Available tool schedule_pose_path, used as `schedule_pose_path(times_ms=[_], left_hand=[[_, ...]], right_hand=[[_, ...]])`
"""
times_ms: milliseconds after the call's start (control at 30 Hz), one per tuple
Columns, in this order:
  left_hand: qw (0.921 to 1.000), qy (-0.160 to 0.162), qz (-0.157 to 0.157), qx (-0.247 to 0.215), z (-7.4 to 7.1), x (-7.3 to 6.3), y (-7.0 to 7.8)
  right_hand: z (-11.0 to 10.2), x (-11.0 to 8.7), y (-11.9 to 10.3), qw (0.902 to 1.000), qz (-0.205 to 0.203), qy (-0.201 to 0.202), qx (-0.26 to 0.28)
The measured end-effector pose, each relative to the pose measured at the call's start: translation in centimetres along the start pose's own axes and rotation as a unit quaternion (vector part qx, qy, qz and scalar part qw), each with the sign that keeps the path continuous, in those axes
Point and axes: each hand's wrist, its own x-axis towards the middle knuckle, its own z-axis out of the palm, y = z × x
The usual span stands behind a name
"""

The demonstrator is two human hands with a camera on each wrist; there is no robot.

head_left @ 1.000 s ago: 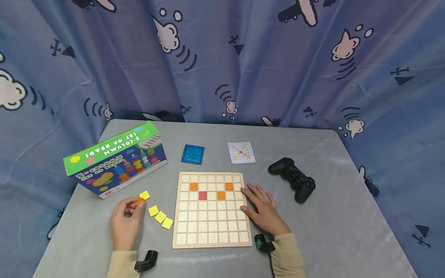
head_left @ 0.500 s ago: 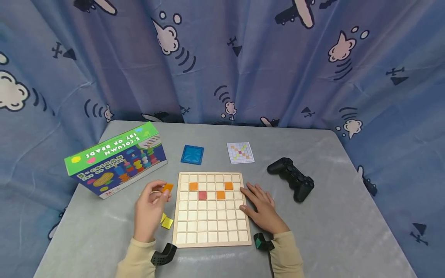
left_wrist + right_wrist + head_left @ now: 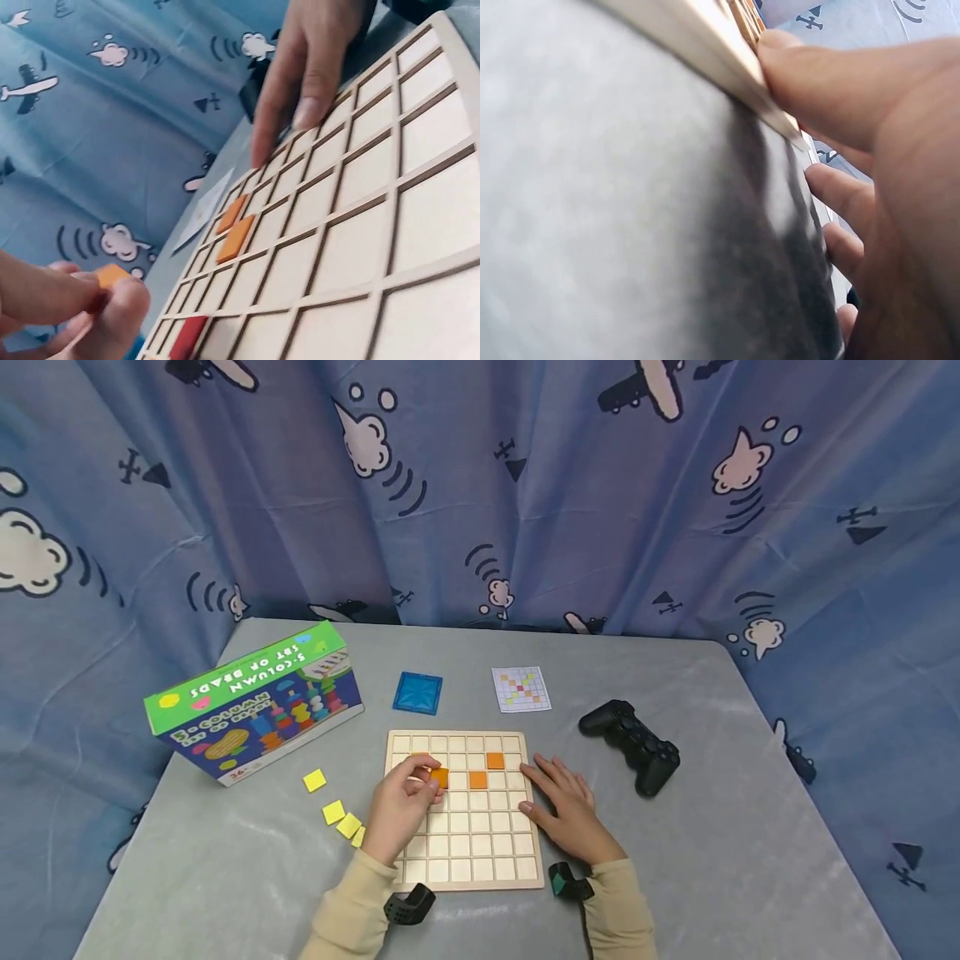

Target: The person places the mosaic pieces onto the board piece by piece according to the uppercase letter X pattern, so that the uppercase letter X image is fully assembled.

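Between thumb and fingertips my left hand point(image 3: 405, 802) pinches an orange square tile point(image 3: 440, 777), held over the upper left part of the wooden grid board point(image 3: 480, 845). In the left wrist view a red tile point(image 3: 187, 337) sits in a cell below that hand; in the head view the hand hides it. Two more orange tiles point(image 3: 495, 761) lie in cells further right, and a sliver of another orange one shows behind the left fingers. My right hand point(image 3: 570, 814) rests along the board's right edge, fingers spread, thumb touching the frame.
Several yellow tiles point(image 3: 333, 812) lie left of the board, partly behind the left forearm. A bead set box point(image 3: 258, 710) stands at back left. Behind the board are a blue tray point(image 3: 417, 693) and a pattern card point(image 3: 521, 689). A black game controller point(image 3: 630, 746) lies right.
Carrying the orange tile, my left hand has moved rightward from beside the yellow tiles to above the board. The right hand has stayed in place at the board's edge.
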Motion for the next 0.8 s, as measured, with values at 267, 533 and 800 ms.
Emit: schedule_pose_path(times_ms=[267,533,800], left_hand=[[0.9929,-0.042,0.008,0.110,1.0,0.0,-1.3],[0.9844,-0.057,0.032,0.163,1.6,0.1,-1.9],[0.9797,-0.054,0.039,0.189,1.7,0.2,-2.2]], right_hand=[[0.0,0.2,-0.1,1.0000,-0.008,-0.005,0.000],[-0.1,0.1,-0.1,1.0000,-0.005,-0.006,-0.002],[-0.1,0.1,0.2,0.9999,-0.005,-0.006,0.009]])
